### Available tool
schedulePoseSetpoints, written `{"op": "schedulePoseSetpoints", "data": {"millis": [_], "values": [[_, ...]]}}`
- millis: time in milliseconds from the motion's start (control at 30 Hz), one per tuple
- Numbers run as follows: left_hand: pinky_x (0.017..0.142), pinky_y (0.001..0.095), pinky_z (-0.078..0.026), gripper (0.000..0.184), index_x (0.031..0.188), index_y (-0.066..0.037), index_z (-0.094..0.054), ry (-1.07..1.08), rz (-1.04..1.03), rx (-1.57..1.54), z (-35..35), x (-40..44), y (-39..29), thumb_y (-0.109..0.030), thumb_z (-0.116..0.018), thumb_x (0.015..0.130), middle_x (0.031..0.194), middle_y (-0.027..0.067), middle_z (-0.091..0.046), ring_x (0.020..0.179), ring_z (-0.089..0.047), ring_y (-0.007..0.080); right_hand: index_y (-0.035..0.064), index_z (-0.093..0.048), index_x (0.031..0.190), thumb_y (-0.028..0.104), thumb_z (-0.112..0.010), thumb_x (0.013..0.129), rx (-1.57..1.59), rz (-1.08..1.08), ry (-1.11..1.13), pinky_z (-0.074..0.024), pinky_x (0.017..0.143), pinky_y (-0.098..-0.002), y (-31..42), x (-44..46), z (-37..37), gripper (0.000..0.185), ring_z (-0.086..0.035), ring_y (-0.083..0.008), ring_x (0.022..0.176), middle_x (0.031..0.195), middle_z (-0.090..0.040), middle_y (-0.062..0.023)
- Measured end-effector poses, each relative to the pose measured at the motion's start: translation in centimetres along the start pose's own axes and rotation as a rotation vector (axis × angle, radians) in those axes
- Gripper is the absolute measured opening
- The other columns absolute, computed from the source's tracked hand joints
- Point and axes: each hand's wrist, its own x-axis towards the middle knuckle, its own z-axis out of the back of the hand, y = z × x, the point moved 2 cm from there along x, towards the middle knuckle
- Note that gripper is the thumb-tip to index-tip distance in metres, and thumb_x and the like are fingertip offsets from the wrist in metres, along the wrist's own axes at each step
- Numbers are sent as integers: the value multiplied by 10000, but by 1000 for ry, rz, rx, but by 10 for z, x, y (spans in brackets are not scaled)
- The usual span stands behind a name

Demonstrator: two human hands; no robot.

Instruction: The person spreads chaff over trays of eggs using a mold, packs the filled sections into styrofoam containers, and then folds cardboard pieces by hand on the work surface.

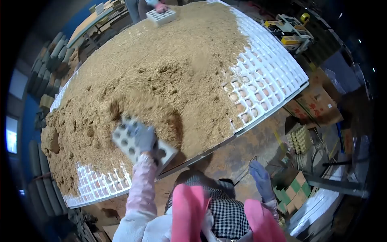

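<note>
My left hand point(144, 138), in a grey-blue glove, is closed on a white foam block point(125, 142) with rows of round holes. The block is tilted against a heap of loose brown material point(141, 101) like husks or sawdust, smeared by motion at the block's far edge. White gridded trays point(278, 74) show beyond the heap's right side, with brownish egg-like things point(258, 97) in their cells. More filled white cells point(100, 183) show at the near left. My right hand point(261, 177), also gloved, hangs beside the table with fingers stretched out, holding nothing.
Across the heap, another person's pink-gloved hand point(161, 7) is on a similar holed block point(161, 17). Cardboard boxes point(316, 103) and stacked egg cartons point(300, 140) stand at the right. Machinery point(288, 32) is at the far right, filled sacks point(56, 52) at the left.
</note>
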Motion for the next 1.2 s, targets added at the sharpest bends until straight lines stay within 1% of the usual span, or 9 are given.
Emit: {"op": "schedulePoseSetpoints", "data": {"millis": [167, 333, 400, 533, 633, 733, 967, 1100, 1200], "values": [[1002, 487, -407, 397, 1072, -27, -694, -11, -211, 245, -102, 38, -172, -311, -590, 815, 1471, 313, -294, 1295, -370, 479, -41, -500, 1299, 100, -584, 938, 65, 54, 59, -464, 957, -301, 24, 90, 78, 398, -599, -199, 1101, 1189, -624, -146], [1048, 486, -378, 551, 1196, -55, -590, 120, -395, 273, -106, -27, -249, -323, -715, 732, 1508, 287, -238, 1263, -440, 435, -16, -500, 1305, 105, -615, 907, -286, 288, 333, -497, 922, -335, 69, 215, 166, 432, -622, -237, 1077, 1175, -627, -174], [985, 421, -424, 641, 1257, -56, -558, -387, -382, 525, -62, -52, -193, -389, -706, 729, 1366, 229, -481, 1206, -511, 338, -22, -514, 1284, 95, -612, 901, -324, 302, 328, -499, 922, -340, 91, 255, 209, 412, -624, -247, 1079, 1186, -621, -187], [1079, 389, -339, 575, 1345, -29, -491, 32, 441, 512, -31, -64, 40, -331, -495, 856, 1404, 201, -460, 1310, -402, 367, -30, -543, 1240, 127, -609, 888, -554, 404, 141, -483, 928, -385, 101, 332, 284, 391, -606, -318, 1091, 1188, -610, -211], [1091, 436, -313, 569, 1330, -47, -500, -182, 470, 451, -83, -41, 89, -327, -520, 835, 1440, 293, -350, 1324, -332, 464, -31, -558, 1216, 174, -609, 867, -712, 472, -2, -449, 934, -429, 99, 387, 308, 408, -575, -389, 1078, 1161, -613, -219], [1120, 482, -258, 596, 1354, -53, -469, -75, 503, 267, -59, -9, -68, -317, -532, 823, 1477, 392, -165, 1350, -232, 541, -25, -568, 1206, 147, -604, 865, -693, 451, -54, -454, 929, -424, 88, 434, 312, 384, -577, -373, 1081, 1155, -619, -211], [1058, 399, -358, 434, 1182, -46, -590, 17, 43, 525, -137, 212, -121, -177, -542, 771, 1428, 243, -366, 1318, -350, 413, 15, -619, 1136, 87, -628, 814, -711, 460, -142, -447, 913, -427, 83, 477, 286, 330, -560, -344, 1062, 1113, -626, -167], [1017, 345, -409, 463, 1236, -50, -554, -150, -35, 167, -173, 236, -288, -30, -525, 774, 1295, 152, -525, 1254, -450, 300, 41, -618, 1116, 61, -664, 755, -819, 569, -172, -432, 925, -441, 79, 484, 278, 364, -543, -342, 1064, 1097, -599, -146], [1038, 360, -400, 475, 1267, -54, -548, -275, -462, 601, -160, 168, -477, -78, -522, 794, 1379, 166, -480, 1300, -406, 303, 49, -610, 1111, 58, -678, 739, -826, 582, -156, -422, 934, -457, 78, 486, 276, 378, -526, -347, 1079, 1108, -580, -145]]}}
